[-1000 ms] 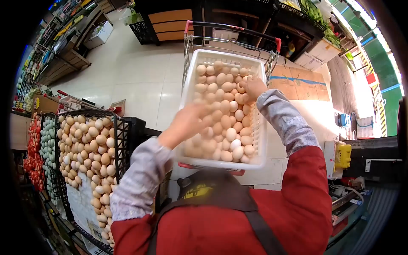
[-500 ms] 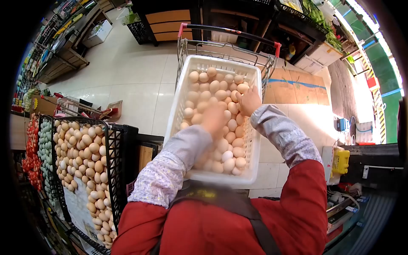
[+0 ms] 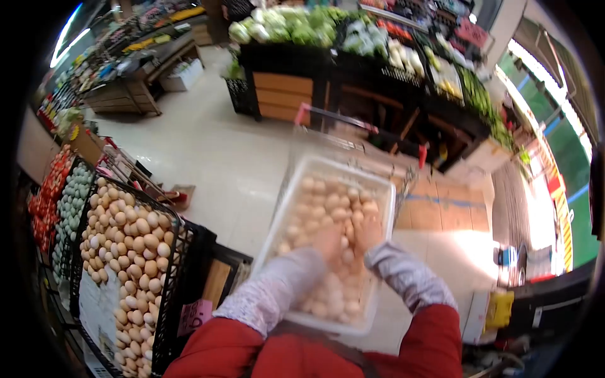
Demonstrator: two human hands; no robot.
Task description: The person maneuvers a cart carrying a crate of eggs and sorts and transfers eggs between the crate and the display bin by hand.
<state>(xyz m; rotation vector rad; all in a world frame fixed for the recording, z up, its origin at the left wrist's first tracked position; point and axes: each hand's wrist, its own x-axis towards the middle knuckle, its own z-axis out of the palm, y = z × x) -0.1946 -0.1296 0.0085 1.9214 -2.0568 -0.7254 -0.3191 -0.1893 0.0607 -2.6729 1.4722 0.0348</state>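
A white plastic basket (image 3: 386, 249) full of brown and pale eggs (image 3: 334, 203) rests on a shopping cart (image 3: 403, 179) in front of me. My left hand (image 3: 329, 244) is over the middle of the eggs, with its fingers smeared by motion. Close to its right, my right hand (image 3: 370, 234) reaches down onto the eggs near the basket's right side. Blur hides whether either hand grips an egg.
At the left a black crate (image 3: 173, 252) holds many eggs on a slope, beside greenish eggs (image 3: 72, 189) and red-wrapped goods (image 3: 47, 201). A vegetable stand (image 3: 283, 82) lies ahead. Flattened cardboard (image 3: 435, 217) covers floor at the right.
The view has tilted up, so the basket sits lower and more of the vegetable stand shows. My right hand has come closer to my left, toward the middle of the eggs.
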